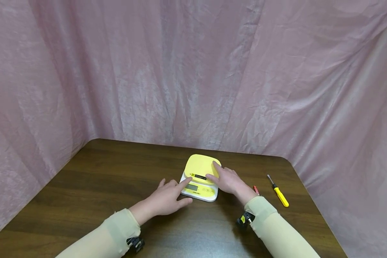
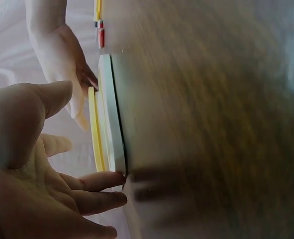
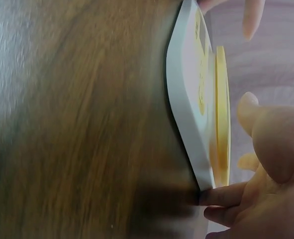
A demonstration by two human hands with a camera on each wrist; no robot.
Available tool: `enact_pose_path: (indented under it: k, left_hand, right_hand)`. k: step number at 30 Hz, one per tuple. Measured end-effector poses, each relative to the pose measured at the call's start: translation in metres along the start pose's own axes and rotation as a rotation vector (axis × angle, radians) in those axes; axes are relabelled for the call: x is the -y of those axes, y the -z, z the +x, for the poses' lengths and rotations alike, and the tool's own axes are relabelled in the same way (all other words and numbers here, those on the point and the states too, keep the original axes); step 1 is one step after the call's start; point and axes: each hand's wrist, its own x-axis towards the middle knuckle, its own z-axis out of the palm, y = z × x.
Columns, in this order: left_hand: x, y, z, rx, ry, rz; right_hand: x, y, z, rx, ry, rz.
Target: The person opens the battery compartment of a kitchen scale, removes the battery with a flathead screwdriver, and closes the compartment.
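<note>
A kitchen scale (image 1: 200, 164) with a yellow weighing plate, a white base and a small grey display lies flat on the table. Along its left side is my left hand (image 1: 167, 200), fingers spread and mostly straight, the index finger reaching over the display end. In the left wrist view, its fingertips meet the edge of the white base (image 2: 114, 119). My right hand (image 1: 228, 180) is at the opposite side, its thumb and index finger extended over the plate. The right wrist view shows its lower fingertips against the base's edge (image 3: 179, 94).
A screwdriver (image 1: 278, 194) with a yellow and black handle lies to the right on the brown wooden table (image 1: 116, 165). Near my right wrist is a small red object (image 1: 256, 190), partly hidden by the arm. A pink curtain (image 1: 180, 71) hangs behind the table.
</note>
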Motion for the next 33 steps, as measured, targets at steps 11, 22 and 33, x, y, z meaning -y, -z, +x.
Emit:
enact_pose_path:
  k: [11,22,33]
  left_hand:
    - [-0.007,-0.005,-0.006,0.037,-0.033,0.045]
    - [-0.011,-0.002,-0.01,0.047,-0.061,0.015]
    - [-0.003,0.004,-0.005,0.033,-0.034,0.0]
  right_hand:
    - [-0.008,0.0,0.006,-0.009,0.044,0.022]
    - [-0.005,0.002,0.003,0.014,0.012,0.021]
    - [-0.001,0.002,-0.031,0.007,0.072,0.031]
